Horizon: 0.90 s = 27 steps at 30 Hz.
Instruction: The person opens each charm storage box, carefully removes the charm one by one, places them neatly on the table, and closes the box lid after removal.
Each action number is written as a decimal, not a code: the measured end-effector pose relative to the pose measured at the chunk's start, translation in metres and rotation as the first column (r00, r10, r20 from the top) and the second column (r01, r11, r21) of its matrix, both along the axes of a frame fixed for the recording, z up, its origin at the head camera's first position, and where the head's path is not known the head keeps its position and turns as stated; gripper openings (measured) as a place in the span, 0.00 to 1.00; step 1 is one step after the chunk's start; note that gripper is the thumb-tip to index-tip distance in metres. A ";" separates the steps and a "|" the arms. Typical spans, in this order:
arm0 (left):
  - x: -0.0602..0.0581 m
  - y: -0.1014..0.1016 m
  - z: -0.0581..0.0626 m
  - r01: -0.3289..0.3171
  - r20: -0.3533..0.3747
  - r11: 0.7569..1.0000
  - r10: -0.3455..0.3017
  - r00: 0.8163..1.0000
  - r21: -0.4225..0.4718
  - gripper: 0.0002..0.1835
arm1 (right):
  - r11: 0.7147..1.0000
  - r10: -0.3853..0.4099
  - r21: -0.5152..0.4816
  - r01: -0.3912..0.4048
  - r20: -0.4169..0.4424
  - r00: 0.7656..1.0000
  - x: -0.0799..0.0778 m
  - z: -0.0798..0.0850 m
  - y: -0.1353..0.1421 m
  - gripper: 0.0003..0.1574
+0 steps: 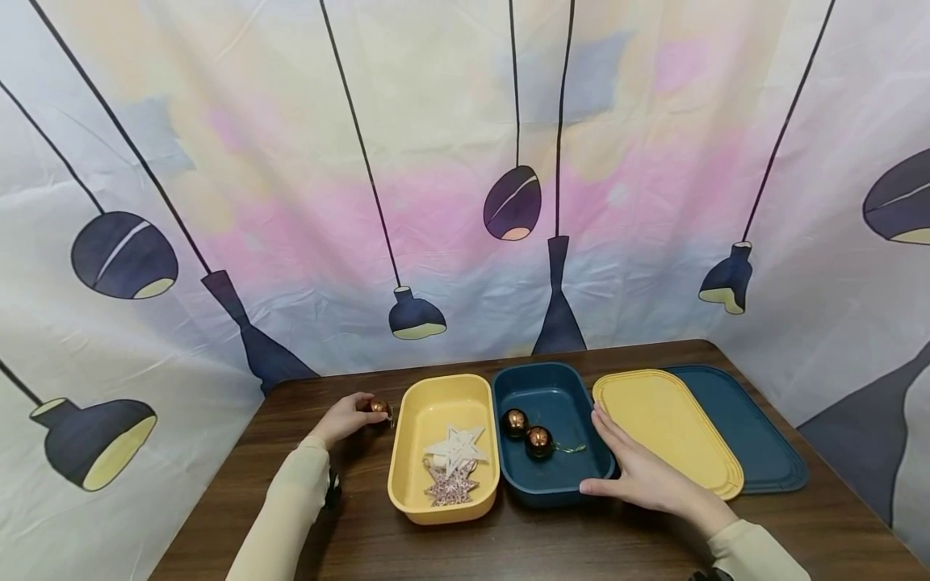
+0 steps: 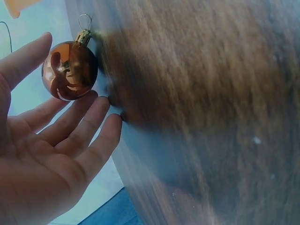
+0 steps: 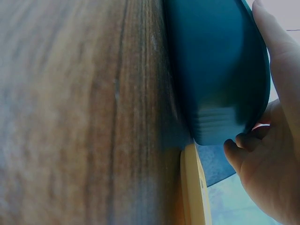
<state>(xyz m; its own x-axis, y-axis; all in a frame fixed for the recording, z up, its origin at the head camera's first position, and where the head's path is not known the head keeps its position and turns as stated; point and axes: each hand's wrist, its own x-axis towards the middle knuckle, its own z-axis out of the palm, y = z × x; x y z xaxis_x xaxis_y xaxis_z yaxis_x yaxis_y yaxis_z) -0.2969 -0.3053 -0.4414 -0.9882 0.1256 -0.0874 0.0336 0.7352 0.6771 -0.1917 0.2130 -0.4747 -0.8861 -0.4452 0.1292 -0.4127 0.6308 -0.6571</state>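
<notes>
A shiny copper bauble (image 2: 70,70) with a gold cap lies on the table at the left. My left hand (image 1: 344,420) reaches around it, thumb on one side and loosely bent fingers on the other; firm contact is unclear. Two matching baubles (image 1: 539,442) lie in the dark blue tub (image 1: 555,486). My right hand (image 1: 647,476) rests against that tub's right side, fingers along the rim and thumb by the front corner. Beside it, the yellow tub (image 1: 417,403) holds a white star ornament (image 1: 458,448) over a pinkish glittery star (image 1: 452,486).
A yellow lid (image 1: 654,411) partly overlaps a dark blue lid (image 1: 763,436) at the right of the brown wooden table (image 1: 538,545). Behind the table hangs a curtain (image 1: 450,121) printed with lamps.
</notes>
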 end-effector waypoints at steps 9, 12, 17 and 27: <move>-0.003 0.004 0.010 -0.042 0.039 0.998 0.040 0.998 0.039 0.39 | 1.000 0.001 -0.004 -0.001 0.009 1.000 0.000 -0.001 0.002 0.68; -0.004 0.006 0.017 -0.054 0.058 0.996 0.050 0.997 0.070 0.38 | 1.000 0.000 -0.006 0.001 0.012 1.000 0.000 -0.001 0.002 0.68; -0.010 0.006 0.024 -0.063 0.065 0.996 0.059 0.996 0.061 0.39 | 1.000 -0.002 -0.005 0.002 0.008 1.000 0.001 0.001 0.002 0.68; -0.012 0.014 0.056 0.020 0.010 1.000 -0.020 1.000 -0.010 0.40 | 1.000 0.002 0.000 -0.002 0.013 1.000 0.002 0.002 0.001 0.68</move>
<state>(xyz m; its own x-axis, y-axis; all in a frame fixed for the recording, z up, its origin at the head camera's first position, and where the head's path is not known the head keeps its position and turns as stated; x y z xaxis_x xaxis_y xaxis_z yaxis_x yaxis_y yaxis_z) -0.3090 -0.2909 -0.3850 -0.9846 0.1443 -0.0986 0.0416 0.7415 0.6697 -0.1898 0.2139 -0.4724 -0.8868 -0.4470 0.1171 -0.4051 0.6301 -0.6624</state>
